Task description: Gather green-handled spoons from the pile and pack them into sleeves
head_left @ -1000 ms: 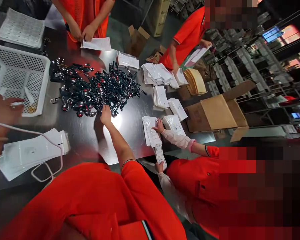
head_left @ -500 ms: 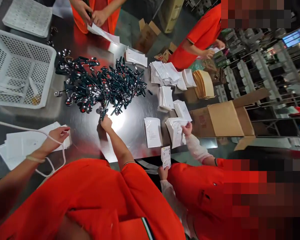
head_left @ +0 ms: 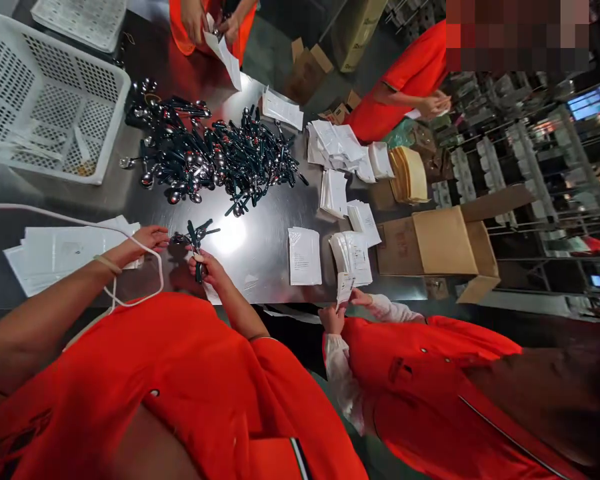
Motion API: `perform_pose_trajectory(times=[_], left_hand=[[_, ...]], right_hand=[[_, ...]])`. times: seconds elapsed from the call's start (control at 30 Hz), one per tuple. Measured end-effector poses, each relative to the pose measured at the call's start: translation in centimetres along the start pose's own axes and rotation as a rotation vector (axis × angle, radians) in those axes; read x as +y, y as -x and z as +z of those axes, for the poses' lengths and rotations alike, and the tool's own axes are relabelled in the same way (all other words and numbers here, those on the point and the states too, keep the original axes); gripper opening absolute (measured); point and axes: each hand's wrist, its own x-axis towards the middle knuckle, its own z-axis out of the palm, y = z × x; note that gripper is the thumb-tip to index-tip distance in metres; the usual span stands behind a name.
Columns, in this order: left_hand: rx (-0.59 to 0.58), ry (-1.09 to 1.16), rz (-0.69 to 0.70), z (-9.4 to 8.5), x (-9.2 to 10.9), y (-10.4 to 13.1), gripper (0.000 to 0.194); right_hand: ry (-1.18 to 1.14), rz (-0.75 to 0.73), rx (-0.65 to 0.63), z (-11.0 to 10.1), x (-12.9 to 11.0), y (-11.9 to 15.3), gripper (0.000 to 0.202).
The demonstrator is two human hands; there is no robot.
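Note:
My right hand (head_left: 213,270) is closed round a small bunch of dark-handled utensils (head_left: 196,240) with shiny rounded metal heads, held over the front of the metal table. My left hand (head_left: 147,241) is open beside the bunch, fingers stretched toward its metal ends; I cannot tell whether they touch. Under and beside my left forearm lie flat white packets (head_left: 63,250). A white cord (head_left: 135,235) crosses over that wrist area. Beyond my hands spreads a large pile of the same dark-handled utensils (head_left: 220,157).
A white perforated basket (head_left: 113,120) stands at the left. Stacks of printed white packets (head_left: 305,257) lie to the right, near an open cardboard box (head_left: 423,243). A co-worker at the right holds a printed packet (head_left: 345,288); another across the table holds white paper (head_left: 223,53).
My right hand has drawn back from the pile with a bunch of utensils in it. My left hand has moved right toward it, its fingers now stretched out.

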Motion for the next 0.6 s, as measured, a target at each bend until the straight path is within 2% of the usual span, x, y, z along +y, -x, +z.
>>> perform_pose_trajectory(times=[0.07, 0.17, 0.3, 0.37, 0.43, 0.5, 0.57, 0.6], left_hand=[[-0.006, 0.147, -0.042, 0.7, 0.2, 0.2, 0.026], [-0.034, 0.314, -0.019, 1.7, 0.1, 0.7, 0.045], [-0.101, 0.328, 0.13, 2.7, -0.3, 0.9, 0.07], [-0.045, 0.277, 0.238, 2.6, -0.4, 1.0, 0.07], [0.091, 0.241, 0.334, 2.0, -0.5, 1.2, 0.06], [0.189, 0.137, 0.483, 1.1, -0.7, 1.7, 0.067], [0.158, -0.087, 0.706, 0.4, -1.0, 2.4, 0.082], [0.112, -0.227, 0.828, 0.2, -1.1, 2.8, 0.084]], right_hand=[[-0.025, 0.01, -0.071, 0.8, 0.2, 0.4, 0.033], [-0.012, 0.011, -0.179, 1.7, 0.1, 0.8, 0.035], [0.065, 0.007, -0.255, 2.6, -0.4, 1.0, 0.035], [0.094, -0.022, -0.224, 3.2, -0.7, 1.1, 0.033], [0.127, -0.04, -0.166, 4.1, -1.2, 1.2, 0.031], [0.178, -0.028, -0.105, 5.1, -1.9, 1.9, 0.027], [0.265, -0.048, -0.016, 5.9, -3.2, 3.5, 0.024], [0.328, -0.092, 0.046, 5.9, -4.0, 4.7, 0.024]])
